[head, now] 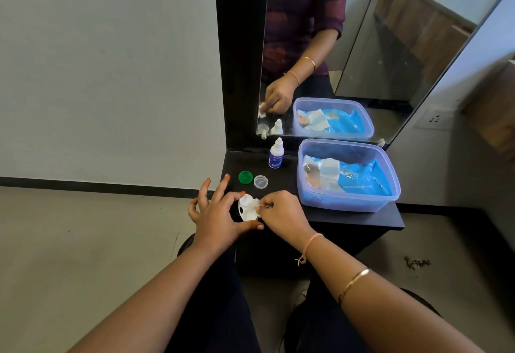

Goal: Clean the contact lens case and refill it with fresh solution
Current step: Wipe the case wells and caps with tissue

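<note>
My left hand [216,214] pinches the white contact lens case [246,209] between thumb and forefinger, its other fingers spread, above the front left corner of the black table [362,220]. My right hand [281,212] pinches a small white tissue [255,204] and presses it into the case. Both caps lie on the table behind the hands: a green cap [245,177] and a clear cap [260,181]. Further back, by the mirror, stands a small white solution bottle [276,154] with a blue label.
A clear plastic tub [348,175] holding a blue packet and wipes fills the right half of the table. A tall mirror [362,46] leans at the back and reflects the scene. Grey floor lies to the left; my knees are under the table edge.
</note>
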